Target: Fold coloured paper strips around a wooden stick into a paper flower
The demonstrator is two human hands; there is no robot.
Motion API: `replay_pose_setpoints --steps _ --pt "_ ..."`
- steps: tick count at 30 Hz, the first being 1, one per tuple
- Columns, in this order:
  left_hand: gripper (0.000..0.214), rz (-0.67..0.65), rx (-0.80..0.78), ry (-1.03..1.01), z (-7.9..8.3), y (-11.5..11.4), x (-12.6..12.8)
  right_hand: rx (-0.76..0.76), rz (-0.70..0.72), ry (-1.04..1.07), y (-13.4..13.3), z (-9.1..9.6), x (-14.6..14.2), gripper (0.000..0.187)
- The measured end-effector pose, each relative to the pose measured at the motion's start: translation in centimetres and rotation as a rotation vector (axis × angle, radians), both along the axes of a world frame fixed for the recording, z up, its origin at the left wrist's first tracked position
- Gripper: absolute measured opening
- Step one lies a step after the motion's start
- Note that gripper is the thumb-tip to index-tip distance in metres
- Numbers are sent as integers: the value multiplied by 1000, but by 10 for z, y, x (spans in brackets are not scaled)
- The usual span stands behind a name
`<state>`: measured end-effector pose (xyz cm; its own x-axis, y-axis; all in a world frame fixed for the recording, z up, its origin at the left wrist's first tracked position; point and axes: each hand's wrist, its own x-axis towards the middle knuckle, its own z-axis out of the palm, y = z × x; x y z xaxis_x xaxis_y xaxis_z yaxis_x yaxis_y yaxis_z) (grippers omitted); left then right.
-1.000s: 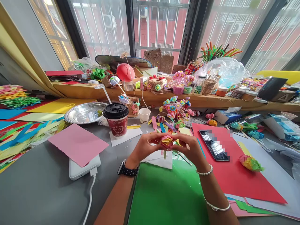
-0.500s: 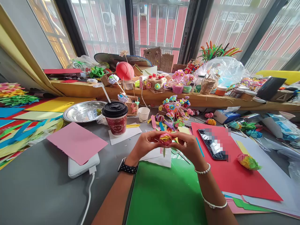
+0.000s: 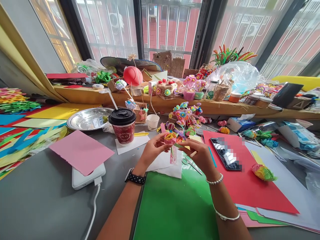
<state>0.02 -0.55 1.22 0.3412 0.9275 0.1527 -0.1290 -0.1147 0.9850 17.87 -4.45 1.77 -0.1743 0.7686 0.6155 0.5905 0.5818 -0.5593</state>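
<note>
My left hand [image 3: 153, 149] pinches a small folded paper flower [image 3: 170, 137], pink and yellow, above the table's middle. My right hand [image 3: 199, 155] is closed too: its fingertips meet a green paper strip [image 3: 180, 145] under the flower, and a thin wooden stick [image 3: 193, 153] lies in its fingers. Both hands hover over white paper [image 3: 167, 165] and a green sheet [image 3: 175, 206]. A black watch is on my left wrist, bead and metal bracelets on my right.
A lidded red coffee cup [image 3: 123, 126] stands left of my hands, a steel plate [image 3: 88, 118] behind it. A phone [image 3: 226, 153] lies on red card [image 3: 250, 180] at right, near another paper flower [image 3: 263, 172]. Pink paper [image 3: 81, 151] covers a white power bank [image 3: 86, 177]. Scissors [image 3: 191, 163] lie by my right hand.
My left hand has lifted the flower up and slightly left. My right hand has slipped off the bloom and now touches the green strip beneath it.
</note>
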Motion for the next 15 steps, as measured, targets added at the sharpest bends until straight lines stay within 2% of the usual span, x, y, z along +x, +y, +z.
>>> replay_pose_setpoints --steps 4,9,15 --pt "65 -46 -46 -102 4 -2 0 61 -107 -9 3 -3 -1 9" --pt "46 -32 16 -41 3 -2 0 70 -157 -43 1 -2 -1 9" --pt "48 -4 20 12 2 -1 2 61 -161 -86 1 -1 -4 12"
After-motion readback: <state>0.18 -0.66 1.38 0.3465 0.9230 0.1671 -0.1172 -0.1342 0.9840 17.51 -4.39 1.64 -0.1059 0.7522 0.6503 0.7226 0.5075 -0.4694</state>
